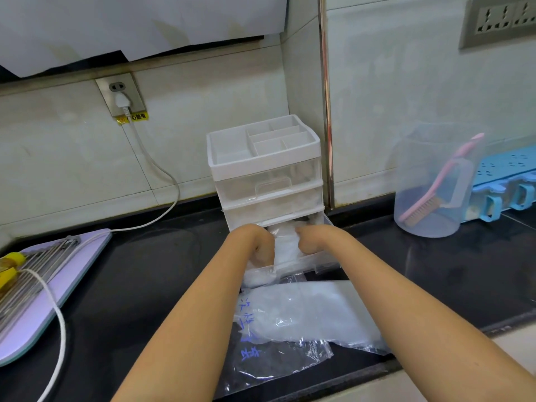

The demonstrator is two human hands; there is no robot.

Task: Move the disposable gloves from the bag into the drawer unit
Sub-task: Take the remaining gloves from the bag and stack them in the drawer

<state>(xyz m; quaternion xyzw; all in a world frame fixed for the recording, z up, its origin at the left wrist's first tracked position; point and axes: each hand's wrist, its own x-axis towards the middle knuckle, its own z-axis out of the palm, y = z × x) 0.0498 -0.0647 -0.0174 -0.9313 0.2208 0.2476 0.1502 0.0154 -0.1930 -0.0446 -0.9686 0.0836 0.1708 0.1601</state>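
A purple board (43,291) is lying far to the left of the drawer unit (265,175); the left hand (259,245) is reaching down into the unit's pulled-out bottom drawer (298,264), its fingers hidden, so I cannot tell its grip. The gloves (285,242) are sitting in that drawer; the right hand (311,239) is curling onto them, its grip also unclear; the bag (304,314) is lying just in front of the unit; a clear jug (432,187) is standing off to its right.

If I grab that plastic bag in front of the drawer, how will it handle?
The plastic bag looks thin and crinkled, so probably floppy and light. Its glossy film may slip on the black counter. It lies partly under the right forearm, so it may drag along.
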